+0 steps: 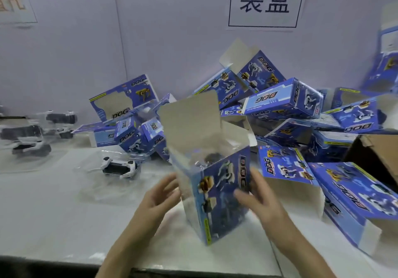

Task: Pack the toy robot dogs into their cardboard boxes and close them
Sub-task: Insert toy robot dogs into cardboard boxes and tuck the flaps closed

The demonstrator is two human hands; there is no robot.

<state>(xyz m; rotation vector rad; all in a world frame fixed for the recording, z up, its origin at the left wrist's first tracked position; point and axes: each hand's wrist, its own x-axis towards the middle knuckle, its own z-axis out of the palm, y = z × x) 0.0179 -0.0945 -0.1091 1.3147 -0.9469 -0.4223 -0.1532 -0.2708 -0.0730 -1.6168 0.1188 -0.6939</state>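
A blue cardboard box (217, 200) printed with robot dogs stands upright on the white table (53, 224), its top flaps open and a tall flap raised behind. A dark toy in clear plastic shows inside its mouth (212, 159). My left hand (160, 193) touches the box's left wall with straight fingers. My right hand (256, 198) lies against the printed right face, fingers spread. A white and black robot dog in a clear blister (119, 168) lies on the table to the left.
Several empty blue boxes are piled at the back (280, 103) and on the right (353, 198). More packed dogs in clear trays sit at far left (32, 135). A brown carton (374, 155) stands at right. A wall with a paper sign (266, 0) is behind.
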